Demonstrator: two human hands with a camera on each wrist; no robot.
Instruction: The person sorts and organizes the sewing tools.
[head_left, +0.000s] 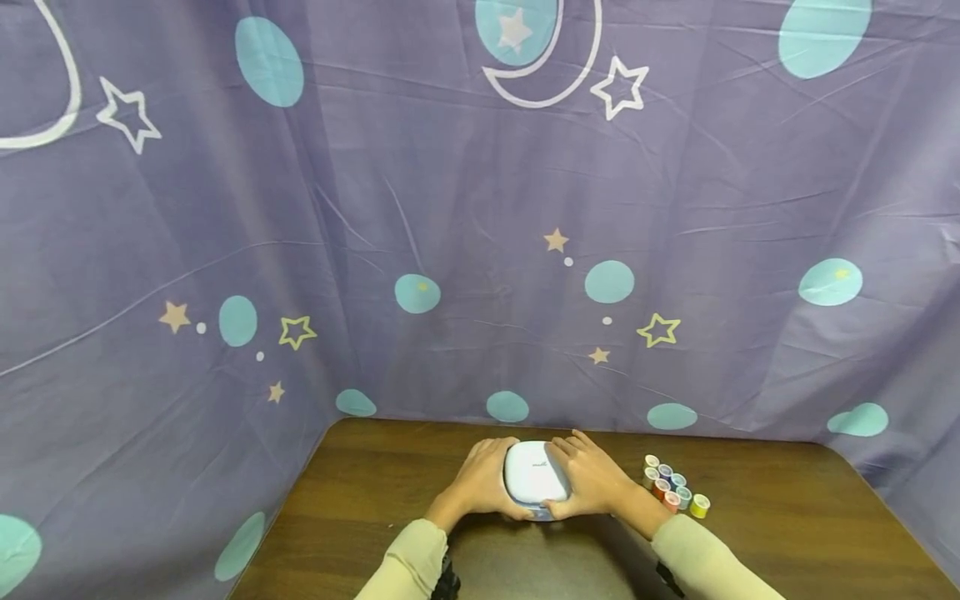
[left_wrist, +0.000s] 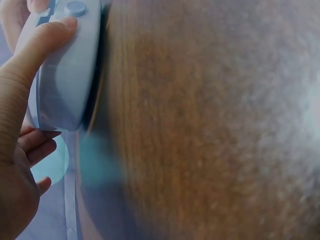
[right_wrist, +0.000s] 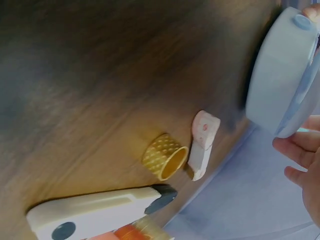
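Observation:
A rounded plastic sewing box (head_left: 534,473) with a white lid and a pale blue base sits on the table between both hands. My left hand (head_left: 483,478) grips its left side, thumb at the front and the other fingers toward the back. From the other side my right hand (head_left: 591,477) holds it the same way. In the left wrist view the left thumb lies beside a round button (left_wrist: 75,8) on the box's front wall. The lid lies over the base; the inside is hidden.
Several colourful thread spools (head_left: 671,487) stand right of the right hand. In the right wrist view lie a gold thimble (right_wrist: 159,154), a small pinkish-white piece (right_wrist: 203,140) and a white tool with a black tip (right_wrist: 95,212). A patterned purple curtain (head_left: 465,208) hangs behind the wooden table (head_left: 780,508).

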